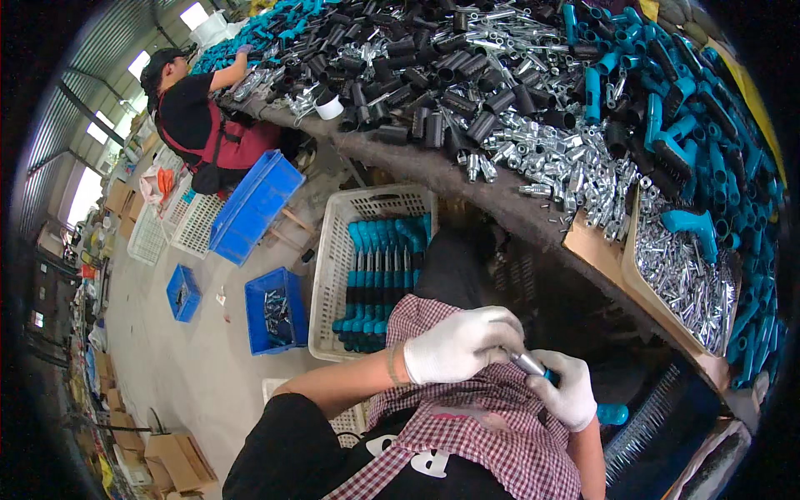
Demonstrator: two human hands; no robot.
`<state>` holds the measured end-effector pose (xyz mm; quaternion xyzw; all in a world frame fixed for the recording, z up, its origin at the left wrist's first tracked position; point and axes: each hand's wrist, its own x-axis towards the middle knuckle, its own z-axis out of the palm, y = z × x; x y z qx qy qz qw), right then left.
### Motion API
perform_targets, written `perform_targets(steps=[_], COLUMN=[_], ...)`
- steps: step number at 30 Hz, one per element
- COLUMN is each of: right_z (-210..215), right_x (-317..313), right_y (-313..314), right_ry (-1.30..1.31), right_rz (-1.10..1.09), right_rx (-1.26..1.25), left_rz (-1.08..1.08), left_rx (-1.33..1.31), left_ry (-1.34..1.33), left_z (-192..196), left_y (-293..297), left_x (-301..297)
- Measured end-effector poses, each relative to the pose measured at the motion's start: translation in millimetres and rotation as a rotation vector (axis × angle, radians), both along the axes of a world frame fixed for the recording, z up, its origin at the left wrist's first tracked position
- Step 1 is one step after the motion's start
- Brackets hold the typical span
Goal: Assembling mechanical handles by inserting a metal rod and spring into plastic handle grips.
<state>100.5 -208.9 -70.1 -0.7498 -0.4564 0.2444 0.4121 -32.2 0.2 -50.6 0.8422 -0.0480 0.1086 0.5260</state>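
Both my hands wear white gloves and meet over my lap, above a red and white checked apron (500,433). My left hand (460,343) is closed around a small shiny metal piece (528,362). My right hand (568,390) grips a teal plastic handle (611,413) whose end sticks out to the right. The metal piece sits at the handle's inner end, between the two hands. How the two parts join is hidden by my fingers.
A long table (500,200) carries heaps of black sleeves, silver metal parts and teal handles. A white crate (329,275) of finished teal-handled tools stands at my left. A tray of silver pins (687,279) lies at right. Blue bins (275,312) sit on the floor. Another person (200,108) works at the far left.
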Motion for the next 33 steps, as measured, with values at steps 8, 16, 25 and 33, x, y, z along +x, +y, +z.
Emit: perform_targets(steps=[8, 16, 25, 33], right_z=[-4, -12, -1, 6], right_x=[3, 12, 6, 8], right_y=[0, -11, -4, -4], right_ry=[0.012, 0.401, 0.149, 0.159], right_rz=[0.034, 0.185, 0.062, 0.123], right_rx=[0.023, -0.032, -0.035, -0.071], left_rz=[0.122, -0.139, 0.077, -0.177], left_rx=[0.084, 0.239, 0.243, 0.369], left_ry=[0.186, -0.019, 0.317, -0.216], left_z=[29, 7, 28, 12], left_y=[0, 0, -1, 4], left_x=[2, -2, 1, -2])
